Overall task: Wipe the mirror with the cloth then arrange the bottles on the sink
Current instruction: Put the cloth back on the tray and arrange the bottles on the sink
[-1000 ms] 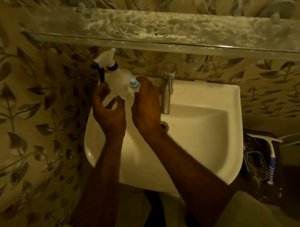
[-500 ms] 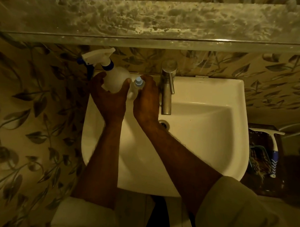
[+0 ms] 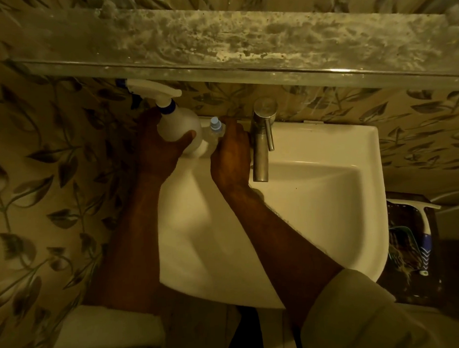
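Head view shows your left hand (image 3: 161,147) wrapped around the white spray bottle (image 3: 178,128), thumb across its front, at the back left corner of the sink (image 3: 315,202). Your right hand (image 3: 230,158) has its fingers curled round the small clear bottle (image 3: 215,131) with the pale blue cap, which stands just beside the spray bottle, the two touching or nearly so. The tap (image 3: 262,141) rises just right of your right hand. A dusty glass shelf (image 3: 218,44) runs overhead. A squeegee (image 3: 423,234) lies off to the right, well apart from the sink.
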